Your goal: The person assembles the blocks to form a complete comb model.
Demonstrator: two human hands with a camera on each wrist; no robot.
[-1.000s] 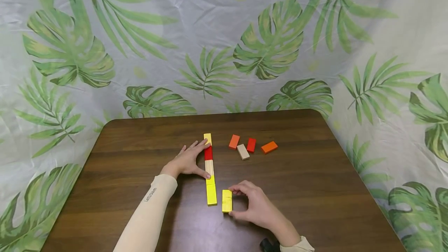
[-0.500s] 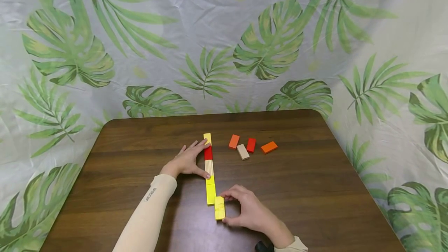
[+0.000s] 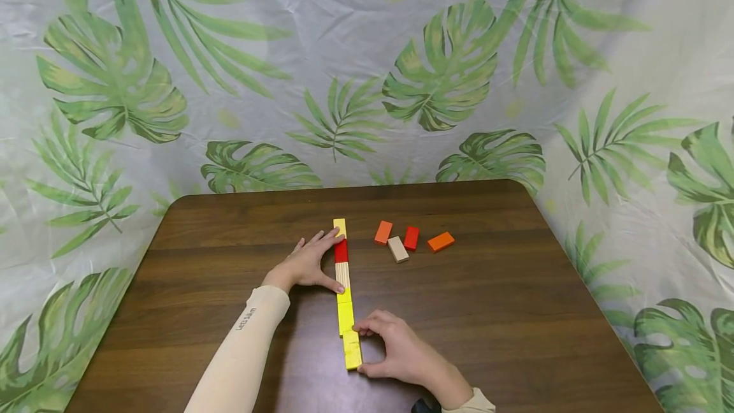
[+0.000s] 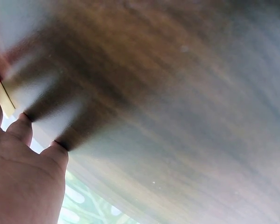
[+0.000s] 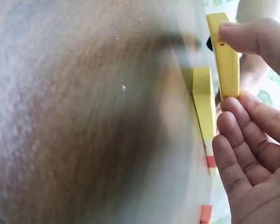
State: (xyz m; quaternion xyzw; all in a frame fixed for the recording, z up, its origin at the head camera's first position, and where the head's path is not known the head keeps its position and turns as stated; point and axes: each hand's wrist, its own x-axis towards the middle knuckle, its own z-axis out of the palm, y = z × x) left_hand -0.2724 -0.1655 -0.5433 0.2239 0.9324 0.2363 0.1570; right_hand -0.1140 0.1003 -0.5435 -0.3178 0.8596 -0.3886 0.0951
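A single-file row of wooden blocks runs toward the person on the table: a pale yellow block (image 3: 339, 224) at the far end, a red block (image 3: 341, 252), a bare-wood block (image 3: 342, 271) and two yellow blocks (image 3: 346, 318). My left hand (image 3: 308, 265) lies spread beside the row, index finger touching the far part and thumb resting where bare wood meets yellow. My right hand (image 3: 404, 348) pinches another yellow block (image 3: 352, 352) by its ends, between thumb and fingers. It overlaps the row's near end in the head view; the right wrist view shows the held yellow block (image 5: 227, 65) apart from the row.
Off to the right of the row lie loose blocks: a light orange one (image 3: 383, 232), a bare-wood one (image 3: 398, 249), a red one (image 3: 411, 238) and an orange one (image 3: 441, 241). A leaf-patterned cloth (image 3: 355, 69) hangs behind the brown table (image 3: 504, 311).
My right hand has carried the yellow block leftward and nearer the person, from beside the row to its near end. My left hand and the other blocks have stayed put.
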